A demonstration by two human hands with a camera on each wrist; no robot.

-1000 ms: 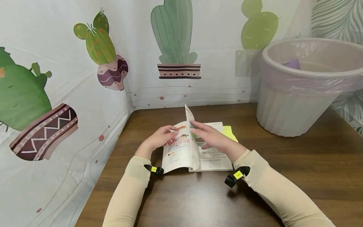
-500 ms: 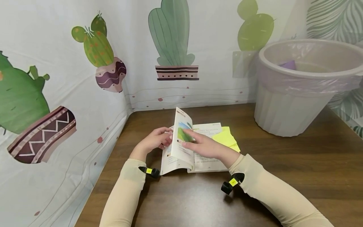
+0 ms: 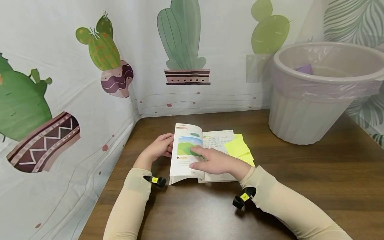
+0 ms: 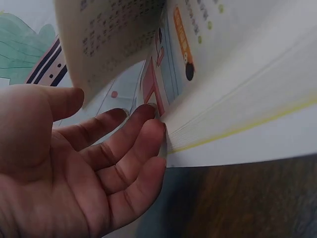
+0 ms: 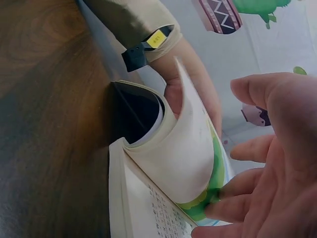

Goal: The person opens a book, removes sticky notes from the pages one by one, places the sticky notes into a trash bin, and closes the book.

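Note:
An open book [image 3: 189, 170] with printed text and pictures lies on the table, its left side curving up off the wood. One page [image 3: 186, 131] with a green hill picture leans over toward the left side. My right hand [image 3: 217, 161] lies across it, outstretched fingers touching the picture near the spine. At the book's left edge is my left hand [image 3: 160, 146], partly hidden by the page in the head view. In the left wrist view the left hand's fingertips [image 4: 153, 111] meet the edge of the lower pages, and its thumb [image 4: 69, 99] stands apart beside the lifted page.
Yellow sticky notes [image 3: 240, 146] stick out from the book's right side, partly behind the right hand. A large bin [image 3: 300, 113] with a plastic liner and something purple inside stands at the back right. A cactus-print curtain [image 3: 228, 96] borders the brown table [image 3: 198, 213].
The page swings from upright over to the left, with my right hand following it leftward. My left hand draws back slightly left, out toward the book's edge. More of the sticky notes shows.

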